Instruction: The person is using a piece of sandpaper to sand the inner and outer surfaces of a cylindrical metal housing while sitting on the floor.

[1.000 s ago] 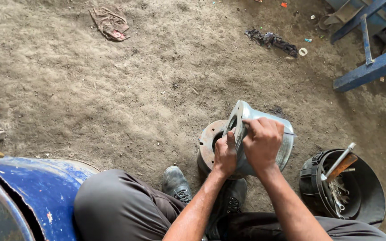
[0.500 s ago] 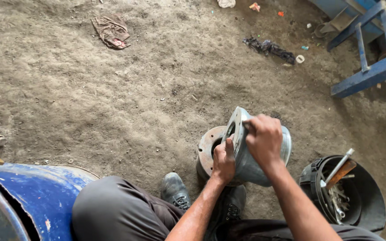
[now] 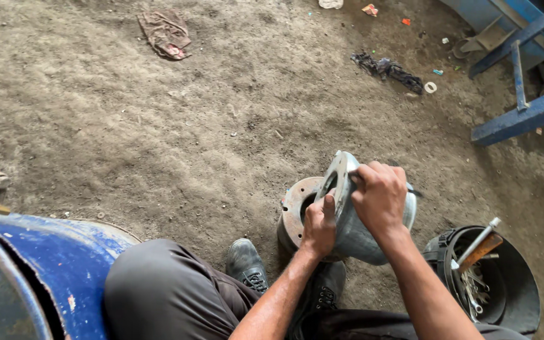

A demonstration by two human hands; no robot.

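At the bottom edge of the frame a knee in grey trousers [image 3: 158, 289] fills the lower left, with a curved blue metal body [image 3: 51, 271] beside it at the far lower left. Two dark boots [image 3: 247, 264] rest on the dirt just right of the knee. In the lower right stands a black bucket [image 3: 517, 315] with spanners and a wood-handled tool sticking out of it.

Just above the boots, in the lower middle of the frame, the left hand [image 3: 318, 226] is closed on the rim of a grey metal housing [image 3: 360, 233], thumb pointing up along its flat flange. The right hand [image 3: 380, 196] is clenched over the top of the same housing, and a thin dark tool tip shows past its knuckles; what kind of tool it is cannot be told. The housing is tilted on its side and leans against a rusty round hub [image 3: 297, 208] that lies on the ground to its left, touching it.

Further up, bare dirt floor [image 3: 158, 126] spreads out. A crumpled rag [image 3: 166, 31] lies at the upper left, a dark scrap of debris [image 3: 388, 69] at the upper middle, and a blue metal frame [image 3: 524, 107] at the upper right.
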